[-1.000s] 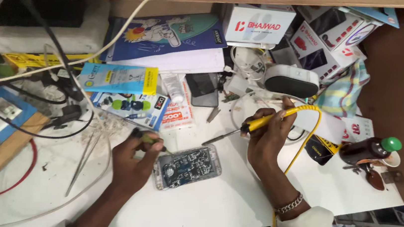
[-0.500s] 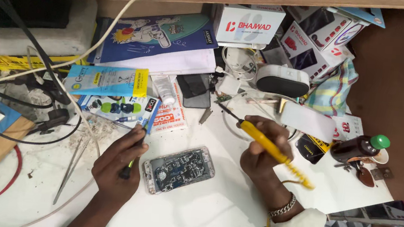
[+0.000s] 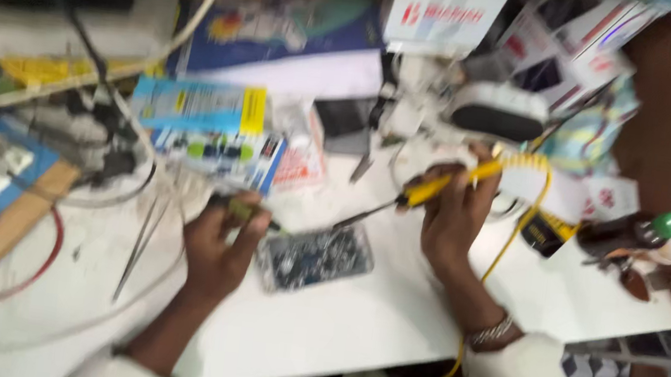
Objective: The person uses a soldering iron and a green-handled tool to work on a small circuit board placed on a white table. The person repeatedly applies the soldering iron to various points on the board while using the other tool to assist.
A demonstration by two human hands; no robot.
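Right hand (image 3: 453, 217) grips yellow soldering iron (image 3: 427, 188), tip over opened phone (image 3: 313, 257) on white bench (image 3: 354, 332). Left hand (image 3: 218, 238) pinches small tool (image 3: 243, 210), probably tweezers; blurry. Brace wrist, touch joint briefly.

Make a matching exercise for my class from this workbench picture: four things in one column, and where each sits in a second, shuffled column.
Things
1. soldering iron
2. opened phone
3. green-capped bottle
4. tweezers

Places
A. on the white table between the two hands
B. lying left of the left hand
C. held in the right hand
D. at the table's right edge

Pairs: 1-C, 2-A, 3-D, 4-B
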